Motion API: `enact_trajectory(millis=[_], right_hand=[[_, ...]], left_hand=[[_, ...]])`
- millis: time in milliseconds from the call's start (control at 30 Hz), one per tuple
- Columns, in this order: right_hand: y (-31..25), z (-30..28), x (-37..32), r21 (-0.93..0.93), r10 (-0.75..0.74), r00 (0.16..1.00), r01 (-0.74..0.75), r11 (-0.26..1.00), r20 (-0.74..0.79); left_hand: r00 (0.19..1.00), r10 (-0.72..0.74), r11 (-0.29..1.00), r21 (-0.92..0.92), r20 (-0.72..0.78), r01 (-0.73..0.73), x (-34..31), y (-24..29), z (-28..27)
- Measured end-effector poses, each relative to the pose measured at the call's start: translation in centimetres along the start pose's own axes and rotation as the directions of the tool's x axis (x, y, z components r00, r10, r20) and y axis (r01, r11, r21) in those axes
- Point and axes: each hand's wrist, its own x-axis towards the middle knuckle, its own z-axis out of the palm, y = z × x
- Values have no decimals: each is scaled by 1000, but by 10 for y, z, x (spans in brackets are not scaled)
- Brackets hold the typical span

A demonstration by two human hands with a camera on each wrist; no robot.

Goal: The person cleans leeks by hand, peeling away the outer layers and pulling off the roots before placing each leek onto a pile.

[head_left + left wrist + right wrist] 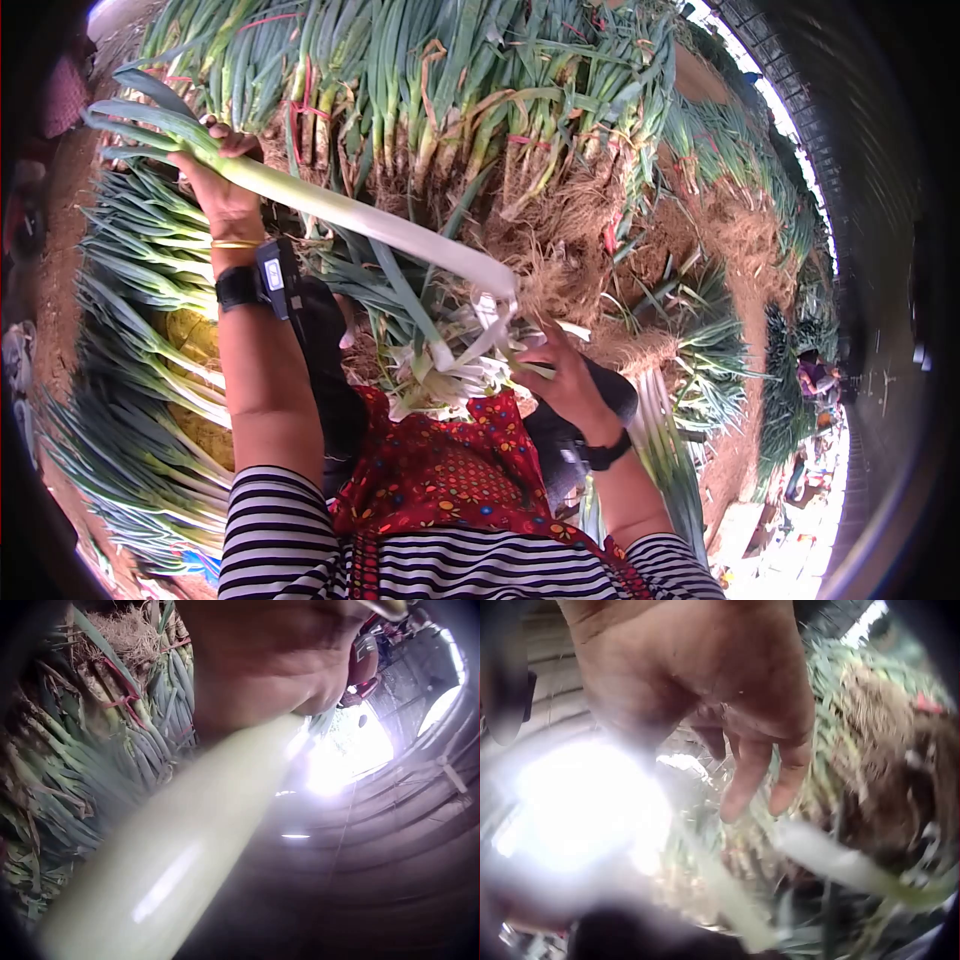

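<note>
Big heap of tied green-and-white leek bundles (480,100) fills the top and left of the head view. The roots are shaggy and brown with dirt, so by the look of it most of the stock is still uncleaned.

One long leek with a white shaft and green leaves (380,225) is held slantwise above the lap, in front of the heap and clear of it. Its shaft looks smooth and clean, so this stalk seems nearly done. Only the root end has loose bits left.

Left hand (220,190) is clenched round the green end; the left wrist view shows the palm on the pale stalk (187,855).

Right hand (565,375) sits just by the root end. The right wrist view shows its fingers (742,780) hanging fairly straight, and whether they pinch anything cannot be told.

Pale peeled skin strips (490,320) dangle from the shaft's end, and more white peelings (440,375) lie on the red flowered cloth (440,470) over the lap.

The sleeves are striped black and white (270,530).

The heap lies on brown earth ground (60,260). A dark ribbed shed wall (390,847) stands around it, with bright daylight at the opening.
</note>
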Motion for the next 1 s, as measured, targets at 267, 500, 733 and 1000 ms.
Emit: enact_trajectory(millis=[267, 500, 733, 1000], right_hand=[[-28, 4, 26, -211, -21, 999, 29, 977, 41], [16, -49, 9, -542, 425, 904, -337, 770, 41], [-136, -13, 83, -560, -487, 843, 296, 774, -228], [-147, 26, 140, -579, -558, 829, 432, 692, -48]], left_hand=[[998, 48, 999, -27, 35, -47, -13, 21, 16], [955, 271, 934, 274, -119, -231, -25, 62, 29], [830, 451, 830, 498, -330, -253, -49, 11, 84], [850, 357, 872, 464, -387, -155, -83, -35, 135]])
